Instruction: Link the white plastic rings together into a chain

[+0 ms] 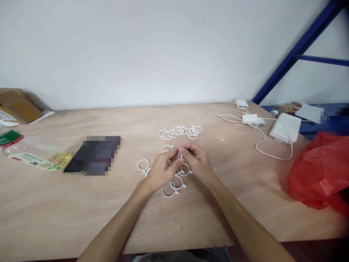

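My left hand [163, 170] and my right hand [198, 160] meet above the middle of the table, thumbs and fingers closed. Between their fingertips they pinch a white plastic ring [179, 155], mostly covered by the fingers. Under and around the hands lie several more white rings [169, 197], each with a small tab on its rim. One loose ring [143, 160] rests left of my left hand. Farther back, beyond my hands, a loose row of similar rings [180, 130] overlaps on the wood.
A phone [75, 163] and a lying clear bottle [35, 160] are on the left, with a cardboard box [21, 105] behind. White cables with a charger [250, 119], a white box [286, 127] and a red plastic bag [316, 174] occupy the right. A wall borders the wooden table [174, 225].
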{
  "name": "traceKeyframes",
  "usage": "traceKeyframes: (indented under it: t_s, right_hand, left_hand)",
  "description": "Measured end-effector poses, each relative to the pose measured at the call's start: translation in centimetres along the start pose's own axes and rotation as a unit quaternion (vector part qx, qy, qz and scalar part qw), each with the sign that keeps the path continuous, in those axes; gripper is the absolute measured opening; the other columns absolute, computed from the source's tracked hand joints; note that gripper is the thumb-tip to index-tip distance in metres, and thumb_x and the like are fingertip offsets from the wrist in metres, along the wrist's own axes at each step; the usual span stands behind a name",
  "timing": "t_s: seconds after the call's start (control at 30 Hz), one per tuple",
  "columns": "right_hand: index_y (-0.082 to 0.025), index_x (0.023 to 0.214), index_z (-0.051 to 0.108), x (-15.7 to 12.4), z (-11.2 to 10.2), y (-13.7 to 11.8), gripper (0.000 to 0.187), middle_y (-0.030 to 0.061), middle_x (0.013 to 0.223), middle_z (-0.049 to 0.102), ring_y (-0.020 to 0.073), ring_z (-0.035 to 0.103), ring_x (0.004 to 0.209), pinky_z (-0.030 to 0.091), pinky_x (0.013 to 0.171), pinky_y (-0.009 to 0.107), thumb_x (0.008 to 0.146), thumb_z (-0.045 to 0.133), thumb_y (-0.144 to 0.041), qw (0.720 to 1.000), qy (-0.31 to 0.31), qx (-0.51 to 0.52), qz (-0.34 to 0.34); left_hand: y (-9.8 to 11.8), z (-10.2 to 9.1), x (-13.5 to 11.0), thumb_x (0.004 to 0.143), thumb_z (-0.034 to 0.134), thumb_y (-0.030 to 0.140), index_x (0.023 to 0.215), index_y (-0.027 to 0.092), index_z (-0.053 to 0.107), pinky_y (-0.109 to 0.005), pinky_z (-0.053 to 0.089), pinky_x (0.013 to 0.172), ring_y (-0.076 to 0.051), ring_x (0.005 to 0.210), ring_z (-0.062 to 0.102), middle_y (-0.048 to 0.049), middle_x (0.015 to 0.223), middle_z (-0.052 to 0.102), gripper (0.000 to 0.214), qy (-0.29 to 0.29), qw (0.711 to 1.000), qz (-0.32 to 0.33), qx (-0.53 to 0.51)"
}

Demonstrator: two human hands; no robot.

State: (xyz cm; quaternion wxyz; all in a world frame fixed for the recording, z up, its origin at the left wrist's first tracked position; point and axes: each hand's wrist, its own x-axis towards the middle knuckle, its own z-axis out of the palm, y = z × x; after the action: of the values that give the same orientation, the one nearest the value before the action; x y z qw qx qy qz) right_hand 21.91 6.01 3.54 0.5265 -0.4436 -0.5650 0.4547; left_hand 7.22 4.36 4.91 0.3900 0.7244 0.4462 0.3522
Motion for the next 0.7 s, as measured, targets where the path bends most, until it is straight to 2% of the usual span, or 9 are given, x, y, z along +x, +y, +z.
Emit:
traceKeyframes:
  t_s: [0.1,0.23,0.33,0.37,0.43,0.53,0.6,0.7]
  right_hand:
    - [-0.020,0.078,0.065,-0.2,0.2,-0.1,0.024,0.0036,0.074,0.067,0.0183,0.061,0.071,0.049,0.066,0.031,0.079,0.064,-0.044,1.000,-0.001,-0.005,0.004]
    - [-0.019,0.079,0.067,0.3,-0.1,0.4,0.023,0.0040,0.078,0.067,0.0187,0.061,0.074,0.049,0.069,0.031,0.080,0.062,-0.041,0.999,0.012,-0.023,-0.025]
    - [-0.018,0.087,0.069,1.2,-1.0,1.6,0.025,0.0067,0.087,0.067,0.0210,0.060,0.083,0.047,0.078,0.035,0.085,0.055,-0.038,0.984,0.067,-0.150,-0.064]
    - [-0.017,0.094,0.069,1.6,-1.4,2.1,0.027,0.0088,0.092,0.065,0.0227,0.058,0.088,0.046,0.082,0.037,0.087,0.052,-0.037,0.968,0.086,-0.223,-0.075]
    - [-0.013,0.110,0.066,2.2,-2.1,3.0,0.034,0.0142,0.102,0.061,0.0272,0.053,0.098,0.041,0.089,0.042,0.088,0.050,-0.033,0.916,0.100,-0.381,-0.074]
    - [-0.013,0.128,0.055,2.6,-2.6,3.9,0.045,0.0181,0.110,0.054,0.0315,0.047,0.103,0.038,0.089,0.046,0.089,0.047,-0.034,0.836,0.079,-0.542,-0.025]
    - [-0.016,0.131,0.053,2.6,-2.5,4.0,0.046,0.0174,0.110,0.053,0.0322,0.046,0.102,0.038,0.086,0.046,0.090,0.045,-0.038,0.809,0.064,-0.585,0.003]
    - [-0.020,0.122,0.058,2.6,-2.2,3.8,0.040,0.0159,0.107,0.054,0.0321,0.046,0.101,0.037,0.083,0.044,0.090,0.045,-0.040,0.798,0.060,-0.600,0.012]
  left_hand:
    - [0.0,0.0,0.0,0.090,0.047,0.033,0.092,0.015,0.063,-0.024,0.042,0.064,-0.014,0.069,0.054,-0.0006,0.076,0.062,0.025,-0.003,1.000,0.000,0.010]
    - [0.2,-0.3,0.1,0.089,0.049,0.033,0.093,0.016,0.064,-0.025,0.042,0.064,-0.014,0.067,0.053,0.0001,0.073,0.061,0.023,0.007,0.999,-0.003,0.048]
    - [0.0,-0.6,0.1,0.085,0.055,0.032,0.104,0.016,0.066,-0.032,0.046,0.076,-0.019,0.081,0.057,-0.0044,0.089,0.067,0.027,0.047,0.990,-0.010,0.130]
    - [-0.2,-0.7,0.1,0.083,0.057,0.031,0.109,0.016,0.065,-0.035,0.045,0.083,-0.021,0.089,0.058,-0.0062,0.097,0.068,0.031,0.059,0.985,-0.010,0.164]
    - [-0.8,-0.7,0.1,0.078,0.060,0.026,0.117,0.017,0.063,-0.041,0.042,0.093,-0.025,0.102,0.054,-0.0079,0.110,0.066,0.040,0.069,0.972,-0.007,0.225]
    - [-1.4,-0.5,0.0,0.073,0.062,0.023,0.119,0.021,0.064,-0.044,0.042,0.095,-0.027,0.103,0.052,-0.0069,0.116,0.063,0.045,0.052,0.958,0.005,0.280]
    - [-1.6,-0.3,-0.1,0.073,0.063,0.025,0.117,0.023,0.065,-0.045,0.043,0.094,-0.027,0.103,0.051,-0.0063,0.116,0.062,0.044,0.050,0.955,0.016,0.291]
    - [-1.8,-0.2,0.0,0.076,0.062,0.027,0.115,0.023,0.066,-0.044,0.042,0.096,-0.026,0.106,0.050,-0.0060,0.116,0.061,0.039,0.071,0.957,0.029,0.279]
